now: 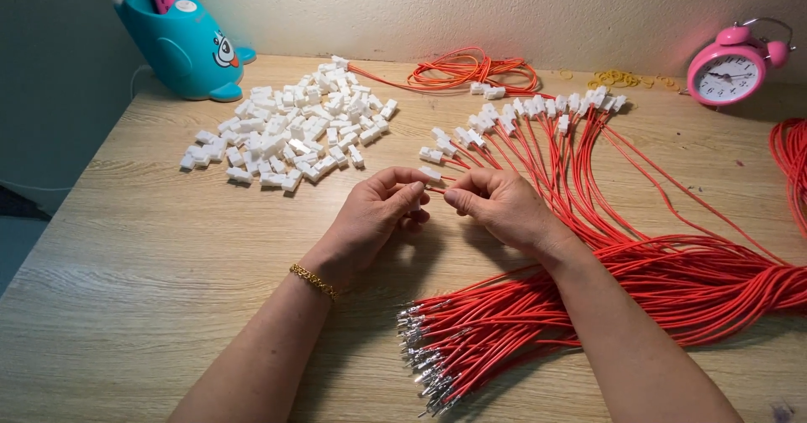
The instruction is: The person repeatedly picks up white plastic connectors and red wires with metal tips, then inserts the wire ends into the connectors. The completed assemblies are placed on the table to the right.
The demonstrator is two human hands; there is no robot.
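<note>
Head view: a pale wooden tabletop (pixel 151 246) is seen from above. Near its far left corner a teal bird-shaped plastic pen holder (pixel 181 45) is set, and just in front of it a loose heap of small white plastic connector housings (pixel 290 133) is spread. A coil of red wire (pixel 471 72) is laid by the far edge, with a scatter of yellow rubber bands (pixel 622 78) beside it, and a pink twin-bell alarm clock (pixel 730 68) is stood near the far right corner. A row of red wires already fitted with white housings (pixel 538 108) is fanned out behind the hands, and a thick bundle of red wires with bare metal terminals (pixel 437 364) is spread toward the near edge (the right forearm is laid across it).

At the tabletop's middle, a small white plastic connector housing (pixel 429 173) is pinched by the closed fingers of the left hand (pixel 378 213). A thin red wire (pixel 441 189) is gripped by the right hand (pixel 500 204), its end held right at the housing.
</note>
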